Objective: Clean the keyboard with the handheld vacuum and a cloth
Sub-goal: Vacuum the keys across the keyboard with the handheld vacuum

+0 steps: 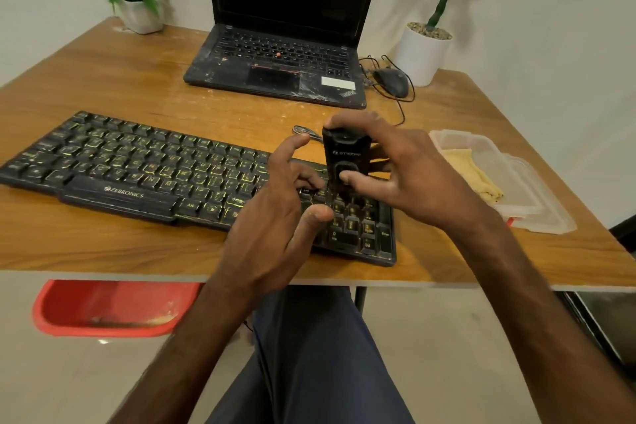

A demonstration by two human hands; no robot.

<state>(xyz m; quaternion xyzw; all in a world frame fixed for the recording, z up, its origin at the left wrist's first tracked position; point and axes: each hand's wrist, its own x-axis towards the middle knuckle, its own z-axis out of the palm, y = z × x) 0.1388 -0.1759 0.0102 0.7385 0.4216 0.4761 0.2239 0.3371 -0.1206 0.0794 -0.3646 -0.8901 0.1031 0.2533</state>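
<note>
A black keyboard [137, 165] with yellow-lit legends lies across the wooden table [137, 79] near its front edge. My right hand [413, 179] grips a small black handheld vacuum [346, 158] upright over the keyboard's right end, thumb on its front, its lower tip on the keys by the number pad. My left hand [275, 213] hovers just left of the vacuum with fingers spread and loosely bent, holding nothing. A yellow cloth [471, 172] lies in a clear plastic container [516, 182] to the right.
A dusty black laptop [278, 69] stands open behind the keyboard. A wired mouse [392, 81] and a white potted plant [421, 52] sit at the back right, another plant pot [141, 15] at the back left. A red stool [110, 306] is under the table.
</note>
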